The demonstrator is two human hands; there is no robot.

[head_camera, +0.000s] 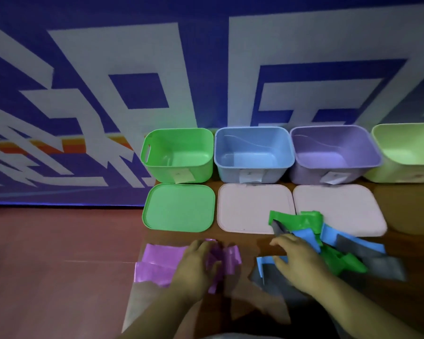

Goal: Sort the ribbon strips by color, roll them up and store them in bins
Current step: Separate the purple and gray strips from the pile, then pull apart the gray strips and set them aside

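Purple ribbon strips (157, 263) lie on the table at the lower left; my left hand (196, 267) rests on them, fingers bent over a bunched part (227, 259). A mixed heap of green (306, 221), blue (328, 234) and grey (382, 265) strips lies to the right, and my right hand (296, 260) lies on it with fingers curled into the strips. Behind stand a green bin (179, 155), a blue bin (252, 152), a purple bin (333, 150) and a pale green bin (409, 148), all with nothing in them.
A green lid (179, 209) and two pale pink lids (247, 206) (348, 206) lie flat in front of the bins. A blue and white patterned wall (108, 94) rises right behind them. The table's left edge runs near the purple strips, with reddish floor beyond.
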